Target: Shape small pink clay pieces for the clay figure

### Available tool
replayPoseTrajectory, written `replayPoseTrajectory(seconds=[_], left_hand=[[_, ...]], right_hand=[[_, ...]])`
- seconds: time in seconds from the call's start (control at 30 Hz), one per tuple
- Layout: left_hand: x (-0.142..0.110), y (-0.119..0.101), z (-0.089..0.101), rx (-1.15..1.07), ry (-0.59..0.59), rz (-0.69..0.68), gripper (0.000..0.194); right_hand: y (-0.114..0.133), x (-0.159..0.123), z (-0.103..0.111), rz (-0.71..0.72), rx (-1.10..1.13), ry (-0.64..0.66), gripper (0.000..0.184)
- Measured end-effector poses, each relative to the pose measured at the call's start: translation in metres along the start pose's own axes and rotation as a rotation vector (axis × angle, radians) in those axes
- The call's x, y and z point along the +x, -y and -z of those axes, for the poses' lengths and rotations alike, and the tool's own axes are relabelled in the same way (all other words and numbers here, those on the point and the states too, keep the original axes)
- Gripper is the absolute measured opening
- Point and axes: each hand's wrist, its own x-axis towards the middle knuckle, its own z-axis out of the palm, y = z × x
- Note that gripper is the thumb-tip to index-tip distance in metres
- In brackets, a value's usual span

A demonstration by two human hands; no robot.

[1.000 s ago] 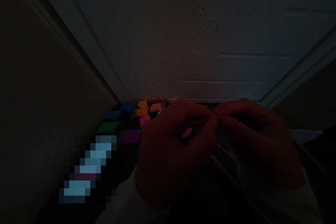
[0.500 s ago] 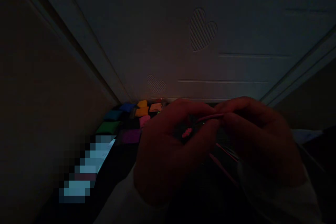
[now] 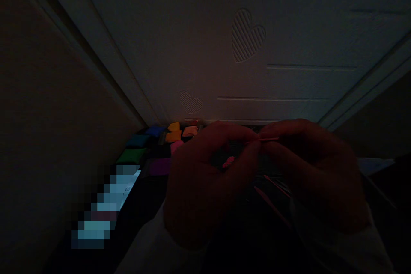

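In dim light my left hand point(image 3: 205, 184) and my right hand point(image 3: 316, 171) meet at their fingertips. Between them is a thin pink strip point(image 3: 269, 139), looking like modelling clay. My left thumb and finger pinch one end, while my right fingertips close on the other. Below and behind the left fingers lies a small lumpy pink piece point(image 3: 229, 162) on the dark surface. Two slim pink tools, one with a pointed blade point(image 3: 271, 205) and a thinner one point(image 3: 276, 186), lie under the right hand, which partly hides them.
Several coloured packets stand at the back left, among them a green one point(image 3: 132, 156), a purple one point(image 3: 160, 166) and an orange one point(image 3: 173, 136). A lit, pixelated screen point(image 3: 109, 201) lies at left. A pale panel with embossed hearts point(image 3: 247, 36) rises behind.
The fingertips have drawn closer together and shifted slightly left. The pink strip now shows edge-on and thinner, with its left part more covered by my left fingers.
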Motion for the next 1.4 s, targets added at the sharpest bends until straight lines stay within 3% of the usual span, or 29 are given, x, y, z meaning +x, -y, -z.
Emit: replayPoseTrajectory(seconds=[0.27, 0.7, 1.4], left_hand=[[0.0018, -0.0034, -0.0001, 0.049, 0.004, -0.016, 0.007], [-0.0001, -0.0005, -0.0016, -0.039, 0.017, 0.005, 0.007], [-0.0004, 0.0005, -0.0008, -0.061, 0.023, 0.003, 0.01]], right_hand=[[-0.0005, 0.0011, 0.0005, 0.037, -0.087, -0.026, 0.008], [-0.0008, -0.0012, 0.0018, -0.013, 0.065, 0.008, 0.01], [-0.0015, -0.0004, 0.0015, -0.014, 0.067, 0.026, 0.012]])
